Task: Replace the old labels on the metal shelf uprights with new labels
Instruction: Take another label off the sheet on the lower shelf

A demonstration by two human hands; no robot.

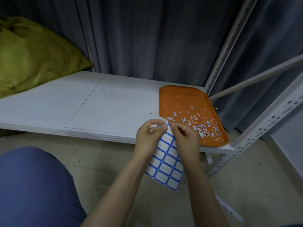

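Tray: an orange tray [183,95] lies at the right end of the white shelf board [101,104], one corner at the board's front right corner.
Tray contents: torn label scraps [199,124] in white, blue and red, heaped mostly toward the front right.
Label sheet: a sheet of blue-bordered blank labels [167,163] hangs in front of the board's front edge, between both hands.
Left hand [148,138]: fingers curled, pinching the sheet's top corner.
Right hand [184,138]: thumb and forefinger closed on the same top edge, seemingly on a label's corner.
Uprights: a perforated metal upright [255,136] stands at the front right corner.
Writing: none readable.
Far left: a yellow-green sack [32,54] rests on the board.
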